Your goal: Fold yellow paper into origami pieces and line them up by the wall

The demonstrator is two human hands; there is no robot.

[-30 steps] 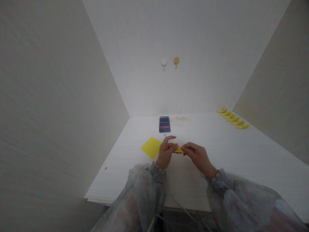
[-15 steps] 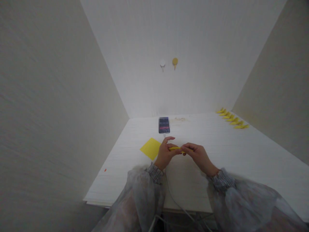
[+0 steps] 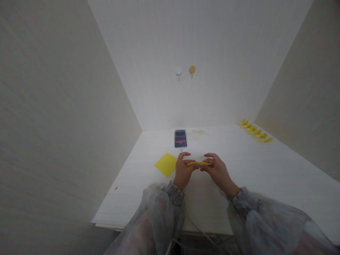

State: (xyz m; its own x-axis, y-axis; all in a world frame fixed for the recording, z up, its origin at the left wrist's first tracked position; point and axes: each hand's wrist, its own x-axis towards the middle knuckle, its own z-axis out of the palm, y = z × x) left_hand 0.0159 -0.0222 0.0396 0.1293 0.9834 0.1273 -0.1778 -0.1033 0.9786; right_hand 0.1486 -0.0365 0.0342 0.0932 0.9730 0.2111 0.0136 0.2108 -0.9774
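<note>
Looking at a white table [image 3: 265, 170] boxed in by pale walls on three sides. The back wall carries two hooks: white hook [image 3: 179, 72] and yellow hook [image 3: 192, 69]. One phone [image 3: 180, 138] lies beyond the hands, and one flat yellow sheet [image 3: 166, 164] just left of them. A row of folded yellow pieces [image 3: 255, 131], roughly seven, sits far right. Left hand [image 3: 182, 171] and right hand [image 3: 216, 170] each pinch an end of one folded yellow strip [image 3: 198, 164], held just above the table.

The light is dim, soft and even, greyish in cast; no glare shows on the walls, and the counter [image 3: 255, 166] carries only faint shadows; the wide lens splays the side walls outward toward the edges; the gauzy sleeves [image 3: 159, 219] at the bottom look soft and blurred.
</note>
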